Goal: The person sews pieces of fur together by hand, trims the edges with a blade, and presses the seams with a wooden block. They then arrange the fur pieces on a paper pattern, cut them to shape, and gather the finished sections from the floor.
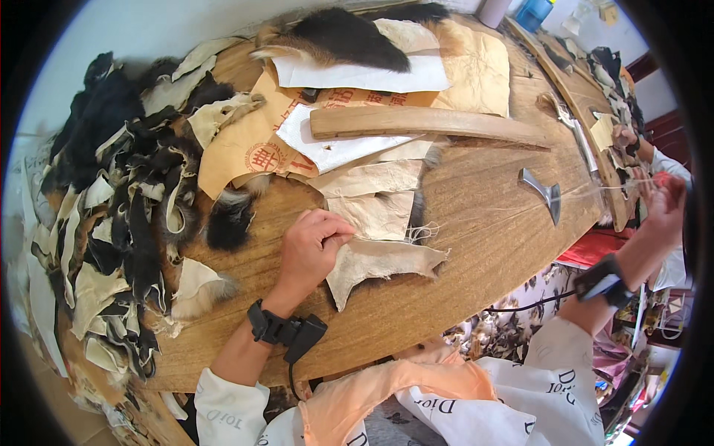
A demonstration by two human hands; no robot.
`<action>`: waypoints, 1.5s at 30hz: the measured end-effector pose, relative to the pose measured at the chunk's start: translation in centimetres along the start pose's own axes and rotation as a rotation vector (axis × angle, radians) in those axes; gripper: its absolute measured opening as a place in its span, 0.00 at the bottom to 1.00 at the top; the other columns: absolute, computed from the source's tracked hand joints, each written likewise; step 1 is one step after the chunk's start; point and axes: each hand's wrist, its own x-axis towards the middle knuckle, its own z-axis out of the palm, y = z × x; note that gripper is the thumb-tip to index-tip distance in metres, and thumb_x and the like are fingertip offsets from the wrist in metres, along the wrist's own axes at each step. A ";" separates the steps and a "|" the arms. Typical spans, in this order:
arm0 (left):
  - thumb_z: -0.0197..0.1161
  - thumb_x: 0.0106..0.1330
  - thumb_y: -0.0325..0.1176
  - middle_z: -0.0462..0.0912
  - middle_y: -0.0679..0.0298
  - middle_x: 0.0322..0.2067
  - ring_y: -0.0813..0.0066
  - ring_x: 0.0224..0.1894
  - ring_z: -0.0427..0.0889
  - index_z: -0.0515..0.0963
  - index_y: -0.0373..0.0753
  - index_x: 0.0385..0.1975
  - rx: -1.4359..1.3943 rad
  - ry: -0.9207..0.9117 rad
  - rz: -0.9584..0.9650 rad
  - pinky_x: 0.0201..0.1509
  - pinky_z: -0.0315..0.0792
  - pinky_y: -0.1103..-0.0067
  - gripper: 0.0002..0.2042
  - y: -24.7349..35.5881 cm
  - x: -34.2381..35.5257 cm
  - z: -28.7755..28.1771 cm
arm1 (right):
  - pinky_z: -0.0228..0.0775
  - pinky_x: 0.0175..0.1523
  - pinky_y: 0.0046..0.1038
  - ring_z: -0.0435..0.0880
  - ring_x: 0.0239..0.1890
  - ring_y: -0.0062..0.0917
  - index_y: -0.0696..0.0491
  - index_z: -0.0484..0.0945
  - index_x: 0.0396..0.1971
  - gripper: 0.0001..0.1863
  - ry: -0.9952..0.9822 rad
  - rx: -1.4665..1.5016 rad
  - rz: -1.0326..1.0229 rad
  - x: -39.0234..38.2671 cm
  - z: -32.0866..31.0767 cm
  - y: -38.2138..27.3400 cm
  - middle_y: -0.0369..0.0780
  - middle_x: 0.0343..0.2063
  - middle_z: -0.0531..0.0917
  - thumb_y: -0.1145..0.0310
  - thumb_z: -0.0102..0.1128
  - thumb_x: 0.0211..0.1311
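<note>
A brown wooden table with a curved front edge fills the middle of the view, bordered at left by a heap of black-and-cream fur scraps. The pale, irregular hide panel lies near the front edge, meeting a cream hide section along a seam. Your left hand pinches the seam's left end between thumb and forefinger. White thread loops at its right end and stretches toward your right hand, raised well apart; whether those fingers grip thread or needle cannot be told. The step in hand appears to be drawing a stitch through; the next move likely calls for steady tension, clear of the grey, crescent-edged metal blade.
</note>
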 end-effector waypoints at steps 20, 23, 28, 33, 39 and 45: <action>0.64 0.48 0.24 0.80 0.67 0.34 0.69 0.37 0.74 0.82 0.42 0.30 0.066 -0.011 0.073 0.40 0.70 0.78 0.09 -0.2 -1.6 -1.1 | 0.66 0.33 0.30 0.71 0.29 0.32 0.55 0.72 0.20 0.04 -1.456 -0.414 -0.102 -32.9 18.2 2.7 0.40 0.24 0.68 0.74 0.58 0.43; 0.64 0.47 0.23 0.79 0.68 0.34 0.68 0.37 0.72 0.82 0.44 0.30 0.053 -0.044 0.089 0.41 0.70 0.77 0.10 -0.2 -1.5 -1.0 | 0.64 0.28 0.29 0.71 0.23 0.30 0.54 0.75 0.20 0.03 -1.502 -0.295 0.160 -30.6 16.4 0.3 0.39 0.19 0.68 0.75 0.60 0.44; 0.64 0.48 0.22 0.79 0.67 0.34 0.69 0.38 0.73 0.82 0.46 0.31 0.080 -0.052 0.075 0.40 0.71 0.78 0.11 -0.2 -1.4 -1.1 | 0.56 0.21 0.28 0.68 0.15 0.28 0.52 0.80 0.24 0.05 -1.515 -0.078 0.367 -26.2 14.9 -2.8 0.37 0.12 0.65 0.76 0.63 0.44; 0.63 0.49 0.22 0.79 0.66 0.35 0.70 0.38 0.74 0.83 0.45 0.32 0.111 -0.070 0.063 0.40 0.71 0.79 0.11 0.1 -1.3 -1.0 | 0.51 0.19 0.27 0.65 0.15 0.27 0.53 0.81 0.27 0.09 -1.432 -0.033 0.443 -24.2 13.8 -4.7 0.36 0.11 0.62 0.77 0.66 0.42; 0.63 0.50 0.22 0.79 0.65 0.34 0.70 0.38 0.74 0.83 0.44 0.31 0.112 -0.066 0.059 0.39 0.71 0.80 0.10 0.1 -1.2 -0.8 | 0.49 0.18 0.27 0.64 0.13 0.25 0.56 0.82 0.28 0.07 -1.376 0.275 0.435 -24.0 13.5 -4.9 0.35 0.11 0.61 0.76 0.64 0.45; 0.63 0.50 0.23 0.79 0.65 0.33 0.70 0.37 0.75 0.83 0.43 0.31 0.115 -0.029 0.080 0.38 0.71 0.80 0.09 0.4 -1.2 -0.8 | 0.49 0.17 0.27 0.63 0.13 0.26 0.58 0.82 0.27 0.05 -1.425 0.528 0.431 -24.7 14.0 -4.6 0.34 0.12 0.60 0.75 0.58 0.51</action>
